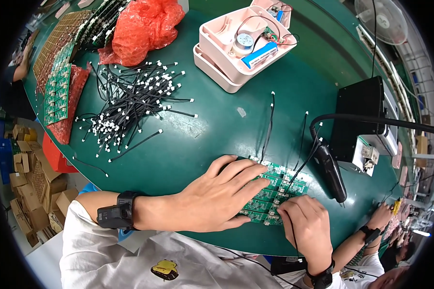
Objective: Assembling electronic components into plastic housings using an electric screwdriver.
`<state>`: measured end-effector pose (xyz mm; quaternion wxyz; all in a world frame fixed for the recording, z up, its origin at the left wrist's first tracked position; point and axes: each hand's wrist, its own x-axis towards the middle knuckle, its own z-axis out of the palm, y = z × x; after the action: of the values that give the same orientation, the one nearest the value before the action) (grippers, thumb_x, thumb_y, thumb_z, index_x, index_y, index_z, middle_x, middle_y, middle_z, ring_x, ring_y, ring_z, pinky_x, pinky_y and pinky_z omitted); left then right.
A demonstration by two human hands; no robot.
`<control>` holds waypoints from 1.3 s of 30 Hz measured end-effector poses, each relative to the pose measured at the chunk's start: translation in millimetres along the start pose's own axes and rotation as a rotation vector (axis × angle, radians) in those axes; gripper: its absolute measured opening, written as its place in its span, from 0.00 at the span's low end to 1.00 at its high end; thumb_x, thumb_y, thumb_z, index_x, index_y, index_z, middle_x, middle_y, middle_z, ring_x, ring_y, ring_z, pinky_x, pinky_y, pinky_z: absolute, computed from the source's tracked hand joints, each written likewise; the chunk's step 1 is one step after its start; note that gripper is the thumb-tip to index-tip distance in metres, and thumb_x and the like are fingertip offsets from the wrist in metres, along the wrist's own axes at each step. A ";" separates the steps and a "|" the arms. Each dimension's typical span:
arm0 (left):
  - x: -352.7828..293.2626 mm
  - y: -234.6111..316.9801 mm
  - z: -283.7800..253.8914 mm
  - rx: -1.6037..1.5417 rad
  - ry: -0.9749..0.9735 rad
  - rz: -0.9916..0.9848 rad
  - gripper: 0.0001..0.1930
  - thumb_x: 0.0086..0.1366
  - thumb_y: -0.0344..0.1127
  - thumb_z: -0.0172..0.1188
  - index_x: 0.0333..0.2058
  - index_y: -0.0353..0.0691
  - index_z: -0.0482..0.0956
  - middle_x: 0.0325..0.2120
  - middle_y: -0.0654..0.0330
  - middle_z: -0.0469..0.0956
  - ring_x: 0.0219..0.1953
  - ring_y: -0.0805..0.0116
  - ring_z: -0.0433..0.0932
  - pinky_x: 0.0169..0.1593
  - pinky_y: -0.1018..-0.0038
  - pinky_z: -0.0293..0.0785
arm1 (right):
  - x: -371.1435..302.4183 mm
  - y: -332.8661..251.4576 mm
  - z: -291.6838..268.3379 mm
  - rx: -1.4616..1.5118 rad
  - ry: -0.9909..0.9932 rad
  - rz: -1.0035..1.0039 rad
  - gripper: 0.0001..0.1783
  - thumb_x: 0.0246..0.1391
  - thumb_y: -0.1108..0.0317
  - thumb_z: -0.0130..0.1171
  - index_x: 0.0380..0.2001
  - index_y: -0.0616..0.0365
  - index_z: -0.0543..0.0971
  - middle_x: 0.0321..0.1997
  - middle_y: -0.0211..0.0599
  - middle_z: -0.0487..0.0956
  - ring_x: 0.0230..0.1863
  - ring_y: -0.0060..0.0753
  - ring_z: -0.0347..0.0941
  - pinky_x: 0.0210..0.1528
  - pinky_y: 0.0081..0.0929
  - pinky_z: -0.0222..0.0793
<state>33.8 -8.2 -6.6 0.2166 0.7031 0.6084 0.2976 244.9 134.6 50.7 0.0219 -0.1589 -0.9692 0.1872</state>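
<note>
Pressing flat with its fingers fanned apart, the left grip [202,200] covers the left part of one green circuit panel [271,195] on the bench [222,115]. The right grip [308,224] is curled at the panel's lower right edge, thumb and fingertips together, pinching one black lead [295,243] whose white-tipped end hangs below the hand. The panel thus lies under the left fingers and just beside the right fingertips, near the bench's front edge. It is flat, made of small repeated units in rows, with pale tracks and little metallic and white parts; the hands hide too much to count the units. At least three more black leads [269,126] reach away from its far side, with white plugs at their ends.

One black handheld tool [330,173] lies just right of the panel, in front of one black box [359,115]. Beyond the left hand is one heap of black cables [130,103], too tangled to count. Further off are one red plastic bag [144,31] and two stacked pink trays [217,58], the upper holding one silver round part [244,42] and one blue cell [259,55].
</note>
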 end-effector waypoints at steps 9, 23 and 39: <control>-2.4 -0.9 -5.7 0.002 -0.002 -0.001 0.40 0.57 0.49 0.75 0.64 0.37 0.70 0.68 0.50 0.65 0.69 0.50 0.63 0.70 0.50 0.58 | 17.7 -0.7 -13.2 0.071 -0.132 0.030 0.07 0.48 0.78 0.72 0.29 0.62 0.81 0.32 0.38 0.82 0.31 0.43 0.80 0.34 0.37 0.75; 17.4 22.6 -38.3 0.080 0.094 -0.042 0.41 0.55 0.50 0.78 0.62 0.39 0.71 0.67 0.48 0.66 0.68 0.48 0.62 0.68 0.51 0.57 | 22.3 24.9 -10.5 0.187 -0.217 0.280 0.12 0.50 0.63 0.78 0.25 0.58 0.85 0.25 0.35 0.84 0.28 0.41 0.84 0.33 0.34 0.79; 341.5 -87.1 -123.2 0.691 -0.123 -0.830 0.61 0.60 0.72 0.63 0.70 0.19 0.54 0.62 0.34 0.73 0.66 0.41 0.73 0.68 0.54 0.68 | -4.3 57.9 22.8 0.462 0.046 0.034 0.16 0.56 0.53 0.74 0.26 0.52 0.82 0.26 0.24 0.83 0.25 0.33 0.82 0.27 0.34 0.74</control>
<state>-85.2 335.3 78.0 0.1073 0.4503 0.8835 -0.0717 264.0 176.0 8.2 0.0765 -0.1703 -0.8969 0.4009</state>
